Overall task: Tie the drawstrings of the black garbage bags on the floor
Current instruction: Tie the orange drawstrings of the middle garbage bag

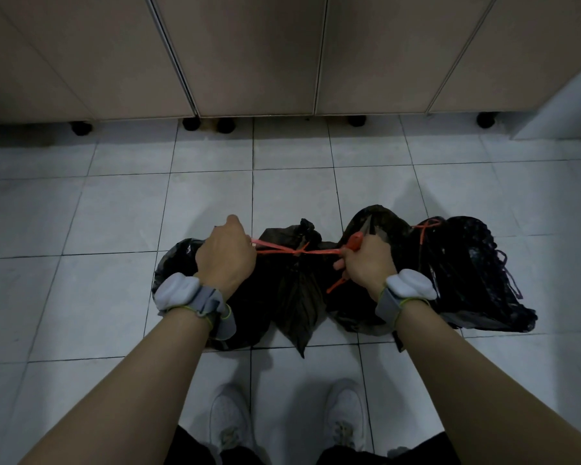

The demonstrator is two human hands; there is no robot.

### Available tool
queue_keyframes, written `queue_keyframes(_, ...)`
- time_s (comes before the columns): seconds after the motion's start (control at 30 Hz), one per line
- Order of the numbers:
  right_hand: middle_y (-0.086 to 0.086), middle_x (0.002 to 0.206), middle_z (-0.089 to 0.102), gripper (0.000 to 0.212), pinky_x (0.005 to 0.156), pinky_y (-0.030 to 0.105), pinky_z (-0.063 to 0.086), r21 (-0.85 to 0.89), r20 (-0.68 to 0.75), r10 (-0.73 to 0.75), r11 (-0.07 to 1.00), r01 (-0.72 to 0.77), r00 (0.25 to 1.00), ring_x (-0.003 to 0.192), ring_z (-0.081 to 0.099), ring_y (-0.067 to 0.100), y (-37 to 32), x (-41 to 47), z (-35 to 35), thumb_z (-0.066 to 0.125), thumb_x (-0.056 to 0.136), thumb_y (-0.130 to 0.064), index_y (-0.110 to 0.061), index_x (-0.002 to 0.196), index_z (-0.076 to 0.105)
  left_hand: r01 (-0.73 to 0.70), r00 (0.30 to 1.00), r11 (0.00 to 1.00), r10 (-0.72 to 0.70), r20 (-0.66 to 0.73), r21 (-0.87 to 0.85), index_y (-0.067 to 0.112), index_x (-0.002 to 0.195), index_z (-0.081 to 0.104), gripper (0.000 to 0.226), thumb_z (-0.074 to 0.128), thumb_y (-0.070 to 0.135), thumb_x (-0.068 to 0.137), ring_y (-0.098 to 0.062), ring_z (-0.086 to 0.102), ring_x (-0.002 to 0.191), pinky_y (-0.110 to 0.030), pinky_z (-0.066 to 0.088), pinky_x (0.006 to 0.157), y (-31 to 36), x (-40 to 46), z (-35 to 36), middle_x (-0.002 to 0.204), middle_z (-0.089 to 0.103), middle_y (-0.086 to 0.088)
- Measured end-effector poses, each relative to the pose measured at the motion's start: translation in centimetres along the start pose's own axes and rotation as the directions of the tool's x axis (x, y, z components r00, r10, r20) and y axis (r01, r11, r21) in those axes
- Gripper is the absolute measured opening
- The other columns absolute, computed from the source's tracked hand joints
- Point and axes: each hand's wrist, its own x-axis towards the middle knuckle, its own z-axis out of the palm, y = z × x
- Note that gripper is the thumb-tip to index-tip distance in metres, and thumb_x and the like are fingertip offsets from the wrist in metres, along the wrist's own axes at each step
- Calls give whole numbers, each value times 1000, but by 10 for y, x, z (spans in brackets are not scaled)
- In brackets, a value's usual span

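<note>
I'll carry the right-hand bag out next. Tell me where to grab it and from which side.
Take the right bag by its orange drawstring at the gathered top, coming from above. The neck looks already cinched there, and the string stands clear of the plastic, apart from the right hand.

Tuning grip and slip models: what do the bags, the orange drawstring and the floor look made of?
Black garbage bag: thin plastic film, by its creases and faint sheen.
Orange drawstring: flat plastic ribbon, seemingly, pulled taut between the left hand and right hand.
Floor: glazed white tiles, probably ceramic, with dark grout lines and soft reflections.
</note>
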Motion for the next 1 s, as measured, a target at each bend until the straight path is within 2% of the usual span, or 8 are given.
queue_keyframes(0.17,18,88,75,21,76,49,62,-118,-19,-7,993,5,1000,78,73,38,8,4,-2,63,90,-15,4,92,70,12,1000,999,-13,25,38,5,111,50,20,47,25,105,-42,61,102,-40,41,71,-11,2,-1,112,63,-21)
queue_keyframes(0.3,10,80,74,21,62,40,61,-332,-73,-92,941,63,993,65,69,30,13,9,1,61,91,-24,-6,81,66,12,998,999,-15,54,50,7,108,48,16,47,22,103,-43,61,103,-42,42,73,-15,3,0,113,62,-21)
queue_keyframes(0.37,8,76,69,23,46,27,46,-423,-100,-144,902,89,984,50,55,22,21,11,2,62,90,-24,-8,74,59,9,998,998,-13,67,61,5,111,48,19,48,22,103,-43,61,103,-42,43,73,-17,3,0,114,61,-22)
queue_keyframes(0.47,10,78,61,24,42,19,22,-463,-96,-200,876,134,975,45,35,11,29,13,4,61,92,-23,-13,75,47,9,996,997,-16,85,76,4,114,49,22,48,22,103,-43,62,102,-41,42,71,-22,3,0,115,62,-22)
queue_keyframes(0.6,18,89,67,18,59,28,42,-497,-97,-225,855,149,969,71,67,37,24,6,6,60,91,-22,-12,80,50,9,996,996,-17,90,93,6,107,45,16,49,20,102,-43,62,100,-40,41,70,-26,3,0,113,62,-23)
queue_keyframes(0.73,11,74,63,20,57,32,49,-478,-49,-246,857,193,968,71,69,37,11,-2,7,57,92,-21,-7,78,55,15,999,998,-18,41,60,10,99,41,12,49,19,99,-44,63,97,-40,41,69,-20,2,-2,108,62,-22)
queue_keyframes(0.83,15,82,73,20,67,43,59,-316,61,-267,909,273,962,77,70,36,-6,-7,9,52,91,-14,-5,83,69,11,1000,1000,-11,5,25,6,107,51,22,47,27,102,-44,64,97,-42,47,73,-9,0,-2,108,64,-20)
queue_keyframes(1.0,14,87,73,24,78,48,58,-212,108,-342,909,358,933,82,70,33,-18,-21,16,53,95,-18,-5,85,70,-41,999,999,41,-29,22,9,113,57,30,52,35,99,-40,63,102,-44,52,82,5,-6,-5,111,64,-15)
